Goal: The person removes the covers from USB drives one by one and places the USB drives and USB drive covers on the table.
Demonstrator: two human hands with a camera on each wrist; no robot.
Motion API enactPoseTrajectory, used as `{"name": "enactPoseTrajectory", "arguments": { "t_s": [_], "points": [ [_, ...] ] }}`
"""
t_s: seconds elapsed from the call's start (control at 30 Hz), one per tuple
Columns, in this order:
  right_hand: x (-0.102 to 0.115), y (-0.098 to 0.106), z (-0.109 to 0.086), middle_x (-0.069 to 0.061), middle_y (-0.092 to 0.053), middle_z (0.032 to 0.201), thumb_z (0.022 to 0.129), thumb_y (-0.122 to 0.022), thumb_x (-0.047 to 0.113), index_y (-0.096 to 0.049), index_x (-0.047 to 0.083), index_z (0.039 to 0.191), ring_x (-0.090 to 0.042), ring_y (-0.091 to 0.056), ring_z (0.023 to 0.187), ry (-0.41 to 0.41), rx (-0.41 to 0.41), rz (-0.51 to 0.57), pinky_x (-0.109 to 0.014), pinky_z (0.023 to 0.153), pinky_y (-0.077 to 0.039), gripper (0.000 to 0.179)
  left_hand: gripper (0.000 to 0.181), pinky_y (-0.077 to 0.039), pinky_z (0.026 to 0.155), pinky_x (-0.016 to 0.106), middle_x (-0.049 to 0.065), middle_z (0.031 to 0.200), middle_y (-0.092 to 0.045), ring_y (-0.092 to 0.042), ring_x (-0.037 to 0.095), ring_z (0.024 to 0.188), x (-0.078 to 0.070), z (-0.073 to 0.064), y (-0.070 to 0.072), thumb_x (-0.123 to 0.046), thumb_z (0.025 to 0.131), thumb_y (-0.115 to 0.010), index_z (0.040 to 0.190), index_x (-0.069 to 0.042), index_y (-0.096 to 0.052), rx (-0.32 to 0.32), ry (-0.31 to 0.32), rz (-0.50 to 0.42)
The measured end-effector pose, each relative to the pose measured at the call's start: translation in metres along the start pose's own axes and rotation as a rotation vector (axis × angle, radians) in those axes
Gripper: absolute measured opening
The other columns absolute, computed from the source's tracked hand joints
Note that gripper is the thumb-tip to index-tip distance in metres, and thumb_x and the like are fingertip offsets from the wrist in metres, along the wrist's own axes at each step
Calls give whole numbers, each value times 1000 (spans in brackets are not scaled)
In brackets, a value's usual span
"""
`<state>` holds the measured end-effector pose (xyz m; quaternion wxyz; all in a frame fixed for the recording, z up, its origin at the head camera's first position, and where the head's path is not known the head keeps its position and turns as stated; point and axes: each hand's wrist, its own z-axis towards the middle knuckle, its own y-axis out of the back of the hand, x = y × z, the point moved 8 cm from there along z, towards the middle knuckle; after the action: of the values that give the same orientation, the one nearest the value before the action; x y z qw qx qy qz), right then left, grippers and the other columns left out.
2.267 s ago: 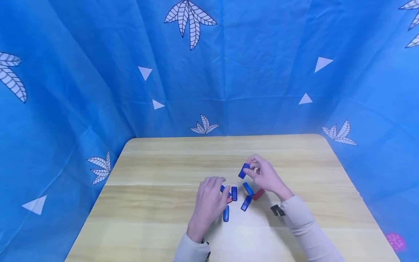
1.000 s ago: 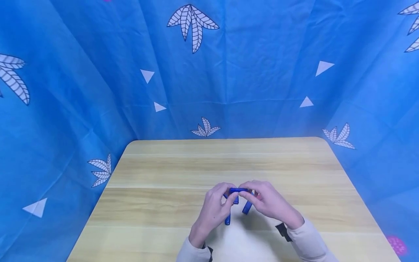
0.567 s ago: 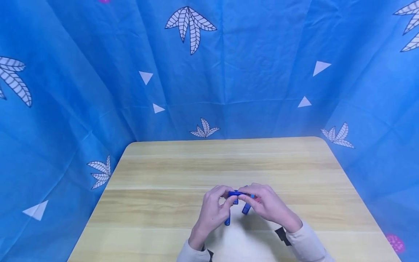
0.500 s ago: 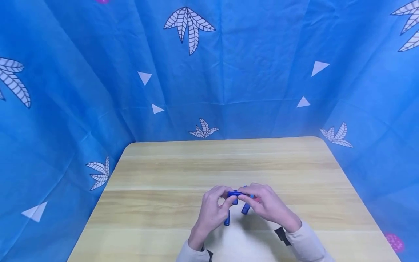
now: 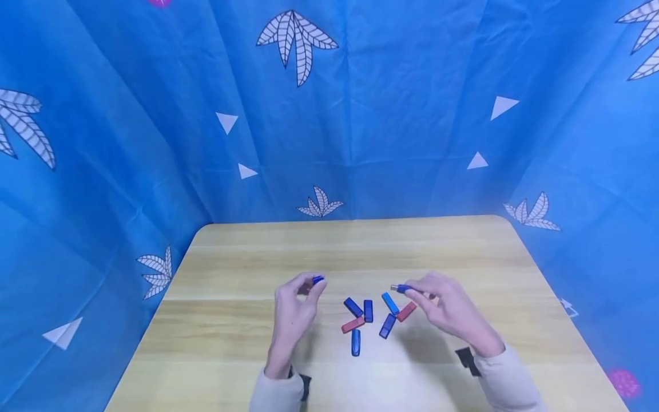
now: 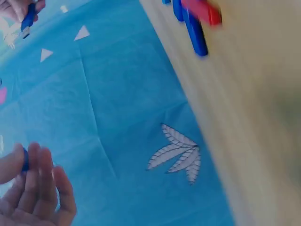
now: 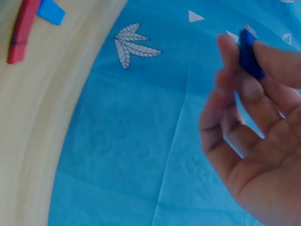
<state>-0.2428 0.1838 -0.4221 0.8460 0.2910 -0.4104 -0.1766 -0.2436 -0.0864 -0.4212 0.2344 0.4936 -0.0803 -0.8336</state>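
Observation:
In the head view my right hand (image 5: pixel 453 306) pinches a dark blue USB flash drive (image 5: pixel 404 288), its metal plug bare and pointing left. My left hand (image 5: pixel 293 312) pinches a small blue cap (image 5: pixel 318 280) between thumb and fingertips, well apart from the drive. Both hands are raised over the table. The left wrist view shows the cap (image 6: pixel 25 159) mostly covered by fingers, and the drive (image 6: pixel 29 18) with its plug far off. From the right wrist, the drive body (image 7: pixel 250 55) sits between thumb and forefinger.
Between the hands, several capped-looking sticks lie on the wooden table (image 5: pixel 231 332): dark blue ones (image 5: pixel 368 311), a red one (image 5: pixel 353 325) at left, another red one (image 5: pixel 406 312) at right, and a light blue one (image 5: pixel 390 303). A blue patterned curtain (image 5: pixel 401 114) hangs around the table.
Both hands were together on the blue flash drive. They have since moved apart, the cap going left with the left hand and the drive going right, its plug uncovered.

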Motion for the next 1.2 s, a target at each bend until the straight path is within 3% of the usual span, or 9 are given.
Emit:
{"name": "enactPoseTrajectory", "arguments": {
  "t_s": [0.17,0.3,0.47,0.6,0.7,0.87,1.1,1.2],
  "points": [
    [-23,16,12,0,-74,93,93,-72,9,-79,13,109,-1,-57,72,-104,3,-2,-21,62,-53,18,16,-58,72,23,5,92,-78,-69,12,77,-9,9,-13,-20,96,-71,105,-9,-78,162,-90,19],
    [-49,29,19,-2,-67,86,94,-72,12,-79,8,109,-5,-54,72,-218,-66,0,-22,60,-50,17,23,-54,65,20,7,89,-75,-64,10,72,-8,9,-18,-16,97,-68,115,-3,-76,150,-131,24],
    [-89,44,28,-14,-76,93,96,-71,21,-78,4,111,-2,-60,71,-385,-154,-32,-23,58,-51,23,29,-49,64,19,7,91,-74,-57,8,71,5,13,-22,-15,101,-62,125,-2,-70,144,-130,83],
    [-115,53,27,-23,-76,106,97,-69,28,-75,1,115,-9,-68,76,-546,-190,-16,-21,62,-51,34,28,-52,68,24,10,96,-75,-61,13,74,21,20,-26,-13,101,-61,124,0,-70,161,-102,149],
    [-130,54,25,-26,-75,110,99,-65,29,-72,-2,118,-9,-68,78,-632,-189,8,-19,66,-52,36,26,-54,70,25,11,99,-76,-65,16,77,36,25,-28,-14,101,-62,122,-2,-71,186,-44,178],
    [-147,51,23,-23,-73,106,102,-58,24,-67,-3,117,-2,-63,75,-702,-166,36,-20,68,-53,32,18,-54,69,27,7,91,-76,-67,15,74,54,32,-31,-17,98,-67,113,-9,-71,214,43,204],
    [-170,45,20,-25,-68,122,101,-60,31,-65,0,127,-30,-64,104,-834,-139,48,-28,78,-47,41,12,-53,68,26,5,91,-75,-65,14,75,63,34,-36,-18,98,-67,109,-12,-69,250,101,206],
    [-182,43,20,-25,-68,123,99,-63,30,-67,1,127,-32,-62,106,-878,-136,53,-29,77,-46,41,13,-53,68,24,5,91,-74,-64,12,75,62,33,-39,-18,98,-67,110,-11,-69,272,104,192]
  ]
}}
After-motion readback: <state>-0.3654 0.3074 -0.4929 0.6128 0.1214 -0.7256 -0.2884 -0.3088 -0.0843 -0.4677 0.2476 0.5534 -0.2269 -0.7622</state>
